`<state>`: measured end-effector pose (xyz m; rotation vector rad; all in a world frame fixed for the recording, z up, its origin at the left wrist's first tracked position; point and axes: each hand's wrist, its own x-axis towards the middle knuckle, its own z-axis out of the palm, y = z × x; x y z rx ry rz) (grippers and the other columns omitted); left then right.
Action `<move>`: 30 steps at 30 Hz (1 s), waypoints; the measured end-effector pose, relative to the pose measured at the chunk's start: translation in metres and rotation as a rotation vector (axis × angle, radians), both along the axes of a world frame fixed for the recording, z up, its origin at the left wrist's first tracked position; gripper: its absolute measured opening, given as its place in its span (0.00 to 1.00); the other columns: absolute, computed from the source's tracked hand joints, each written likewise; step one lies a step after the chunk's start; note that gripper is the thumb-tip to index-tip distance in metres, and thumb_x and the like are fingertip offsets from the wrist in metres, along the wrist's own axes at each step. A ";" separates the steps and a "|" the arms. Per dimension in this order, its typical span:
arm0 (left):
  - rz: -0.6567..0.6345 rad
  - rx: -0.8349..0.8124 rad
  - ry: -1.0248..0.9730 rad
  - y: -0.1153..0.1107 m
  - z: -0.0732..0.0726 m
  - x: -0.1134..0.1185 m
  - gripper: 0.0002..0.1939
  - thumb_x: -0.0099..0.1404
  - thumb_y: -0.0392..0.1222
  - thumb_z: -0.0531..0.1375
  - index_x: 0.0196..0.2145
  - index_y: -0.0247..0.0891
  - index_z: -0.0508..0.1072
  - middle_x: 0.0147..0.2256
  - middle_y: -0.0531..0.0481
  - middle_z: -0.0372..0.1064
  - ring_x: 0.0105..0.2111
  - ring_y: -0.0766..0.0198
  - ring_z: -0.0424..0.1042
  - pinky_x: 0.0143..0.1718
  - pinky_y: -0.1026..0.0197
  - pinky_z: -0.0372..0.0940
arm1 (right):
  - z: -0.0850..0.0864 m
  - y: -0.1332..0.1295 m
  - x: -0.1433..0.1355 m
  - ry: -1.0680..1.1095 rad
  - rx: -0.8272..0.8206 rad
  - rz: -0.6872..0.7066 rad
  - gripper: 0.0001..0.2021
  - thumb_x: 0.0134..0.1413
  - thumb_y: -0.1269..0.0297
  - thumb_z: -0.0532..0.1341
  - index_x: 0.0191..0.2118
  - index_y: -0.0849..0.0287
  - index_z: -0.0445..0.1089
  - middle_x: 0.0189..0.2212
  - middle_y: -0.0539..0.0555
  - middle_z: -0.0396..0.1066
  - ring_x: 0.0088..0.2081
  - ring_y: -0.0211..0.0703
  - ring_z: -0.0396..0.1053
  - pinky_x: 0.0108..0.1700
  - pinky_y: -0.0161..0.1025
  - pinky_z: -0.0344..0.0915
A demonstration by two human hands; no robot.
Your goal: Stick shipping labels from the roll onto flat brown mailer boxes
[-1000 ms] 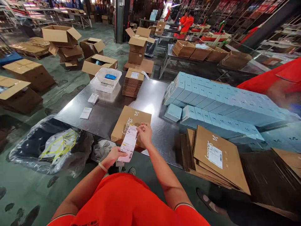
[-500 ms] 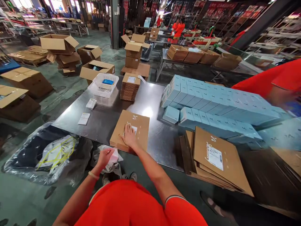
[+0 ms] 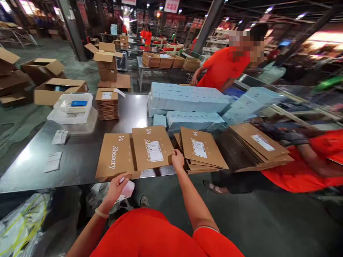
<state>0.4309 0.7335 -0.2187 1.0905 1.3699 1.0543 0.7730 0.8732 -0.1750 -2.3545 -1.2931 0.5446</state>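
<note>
Hands nearly closed, left hand [image 3: 116, 190] pinches a pinkish slip [image 3: 128, 188], right hand [image 3: 178, 160] a "Sbeauty" carton [image 3: 154, 135], its label [image 3: 155, 151] unreadable.

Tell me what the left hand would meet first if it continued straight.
Probably the near edge of the unlabelled cardboard stack; with depth unclear, the left hand may already touch it.

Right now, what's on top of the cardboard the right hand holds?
On the cardboard there's a white label and white lettering. What's under the label is covered and can't be seen.

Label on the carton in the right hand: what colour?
The label is white with dark print, seen best in the head view.
</note>
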 end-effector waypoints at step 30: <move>0.444 -0.105 -0.359 -0.068 0.012 -0.022 0.46 0.47 0.61 0.77 0.59 0.35 0.76 0.37 0.45 0.82 0.34 0.54 0.80 0.38 0.55 0.74 | -0.029 -0.104 -0.229 0.996 -0.143 0.851 0.14 0.43 0.50 0.69 0.32 0.54 0.74 0.21 0.45 0.65 0.24 0.38 0.59 0.26 0.35 0.57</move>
